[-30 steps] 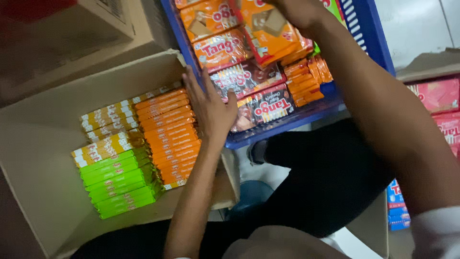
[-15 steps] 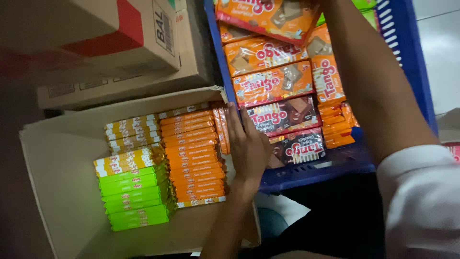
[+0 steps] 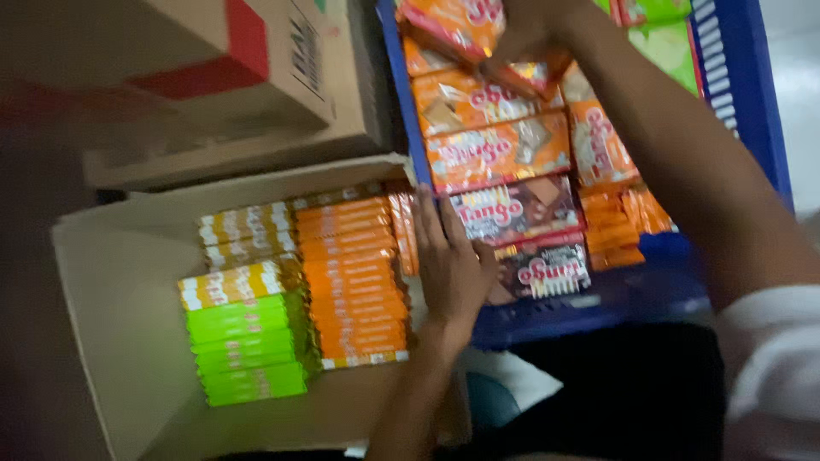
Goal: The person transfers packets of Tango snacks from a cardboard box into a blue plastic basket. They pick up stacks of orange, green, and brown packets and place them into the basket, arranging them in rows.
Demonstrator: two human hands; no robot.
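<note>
My left hand (image 3: 448, 265) lies flat with fingers spread on the seam between an open cardboard box (image 3: 120, 282) and a blue plastic crate (image 3: 598, 303), touching upright orange wafer packs (image 3: 354, 282). My right hand (image 3: 534, 34) reaches to the crate's far end, its fingers closed over an orange snack packet (image 3: 457, 26); the top edge of the view cuts off part of the hand. The crate holds rows of orange packets (image 3: 495, 154) and dark brown packets (image 3: 534, 269). Green packs (image 3: 248, 341) and yellow packs (image 3: 239, 230) fill the box's left side.
Two closed cardboard cartons (image 3: 222, 94) are stacked beyond the open box. Small orange bars (image 3: 615, 226) and green packets (image 3: 675, 43) lie on the crate's right side. My dark trousers (image 3: 615, 393) are below the crate.
The view has shifted so the box and crate sit lower and to the right. My left hand stays on the box edge. My right arm still stretches up the crate.
</note>
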